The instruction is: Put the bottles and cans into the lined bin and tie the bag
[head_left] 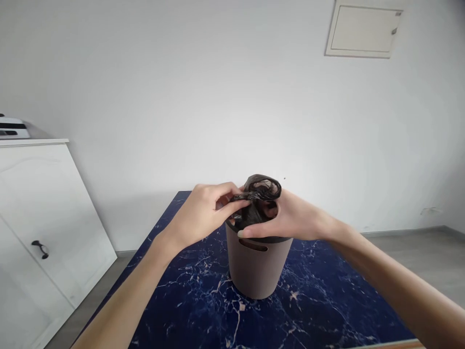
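A small taupe waste bin [256, 269] with a slot handle stands on a dark blue marbled table [319, 300]. A dark brown plastic bag [262, 190] is bunched up at the bin's mouth. My left hand [203, 213] pinches a twisted end of the bag at the left of the rim. My right hand [290, 218] wraps around the bunched bag from the right, with its thumb along the bin's front rim. Both hands are closed on the bag.
A white cabinet [39, 228] with a dark knob stands at the left, with a white device [12, 128] on top. A plain white wall is behind, with a panel door [363, 30] at the upper right. Grey floor lies around the table.
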`<state>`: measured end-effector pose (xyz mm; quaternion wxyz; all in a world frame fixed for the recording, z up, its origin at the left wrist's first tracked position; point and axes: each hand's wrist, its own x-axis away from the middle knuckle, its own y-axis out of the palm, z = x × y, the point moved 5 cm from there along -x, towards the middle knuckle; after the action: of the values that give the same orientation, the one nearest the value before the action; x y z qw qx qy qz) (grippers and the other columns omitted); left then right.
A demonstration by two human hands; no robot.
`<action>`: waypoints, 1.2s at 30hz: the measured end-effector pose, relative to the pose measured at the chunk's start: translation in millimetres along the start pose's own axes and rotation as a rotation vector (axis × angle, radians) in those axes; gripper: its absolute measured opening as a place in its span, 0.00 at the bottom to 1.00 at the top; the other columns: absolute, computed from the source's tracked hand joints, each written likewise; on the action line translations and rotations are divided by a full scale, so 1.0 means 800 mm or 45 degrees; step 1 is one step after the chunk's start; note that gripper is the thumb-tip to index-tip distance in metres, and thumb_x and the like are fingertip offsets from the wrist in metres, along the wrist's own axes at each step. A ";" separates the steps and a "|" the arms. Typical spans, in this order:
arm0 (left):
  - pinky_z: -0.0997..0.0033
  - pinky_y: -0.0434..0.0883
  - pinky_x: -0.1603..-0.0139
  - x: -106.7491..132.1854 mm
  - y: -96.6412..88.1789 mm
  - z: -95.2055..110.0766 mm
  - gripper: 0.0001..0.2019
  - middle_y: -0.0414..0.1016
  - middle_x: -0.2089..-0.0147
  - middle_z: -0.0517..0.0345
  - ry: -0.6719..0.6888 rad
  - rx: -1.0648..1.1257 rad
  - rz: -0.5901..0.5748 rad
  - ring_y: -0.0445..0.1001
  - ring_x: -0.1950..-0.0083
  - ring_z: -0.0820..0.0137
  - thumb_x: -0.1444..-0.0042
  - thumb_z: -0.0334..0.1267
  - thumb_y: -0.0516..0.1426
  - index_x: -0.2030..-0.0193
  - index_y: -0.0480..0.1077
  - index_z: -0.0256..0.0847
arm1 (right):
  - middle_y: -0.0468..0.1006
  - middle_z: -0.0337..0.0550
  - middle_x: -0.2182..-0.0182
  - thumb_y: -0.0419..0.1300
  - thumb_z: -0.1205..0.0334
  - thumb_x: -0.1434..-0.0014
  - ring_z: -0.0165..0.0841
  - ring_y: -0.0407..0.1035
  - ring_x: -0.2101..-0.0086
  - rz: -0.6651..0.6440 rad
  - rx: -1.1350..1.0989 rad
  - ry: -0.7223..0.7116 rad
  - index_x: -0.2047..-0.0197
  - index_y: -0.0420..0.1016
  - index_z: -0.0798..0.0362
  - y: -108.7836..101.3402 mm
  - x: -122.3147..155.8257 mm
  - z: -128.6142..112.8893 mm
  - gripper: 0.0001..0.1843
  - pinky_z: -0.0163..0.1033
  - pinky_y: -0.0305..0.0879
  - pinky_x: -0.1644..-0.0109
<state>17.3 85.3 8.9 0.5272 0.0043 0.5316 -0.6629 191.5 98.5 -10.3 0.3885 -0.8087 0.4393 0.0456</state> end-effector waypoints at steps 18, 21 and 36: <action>0.43 0.76 0.36 -0.028 0.028 -0.011 0.44 0.72 0.29 0.38 -0.107 0.087 0.165 0.72 0.29 0.45 0.42 0.64 0.68 0.27 0.60 0.45 | 0.81 0.47 0.56 0.58 0.49 0.28 0.45 0.74 0.52 0.293 -0.041 0.028 0.63 0.77 0.48 -0.052 -0.024 0.000 0.15 0.58 0.71 0.41; 0.43 0.82 0.43 -0.038 0.054 -0.011 0.43 0.76 0.31 0.41 -0.099 0.222 -0.074 0.78 0.34 0.44 0.44 0.66 0.68 0.29 0.64 0.47 | 0.83 0.47 0.53 0.61 0.48 0.29 0.46 0.75 0.51 0.255 -0.032 0.066 0.60 0.80 0.47 -0.055 -0.024 -0.015 0.14 0.58 0.72 0.41; 0.44 0.76 0.33 -0.044 0.080 -0.016 0.16 0.78 0.34 0.46 0.167 0.559 0.081 0.76 0.33 0.48 0.28 0.45 0.59 0.37 0.74 0.44 | 0.83 0.45 0.44 0.73 0.50 0.37 0.48 0.76 0.43 -0.053 0.005 -0.126 0.43 0.83 0.44 -0.063 -0.003 -0.047 0.20 0.56 0.76 0.38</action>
<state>70.9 126.7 -21.6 0.4985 0.1788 0.4073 -0.7441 217.8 90.5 46.5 0.4123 -0.8135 0.4029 0.0767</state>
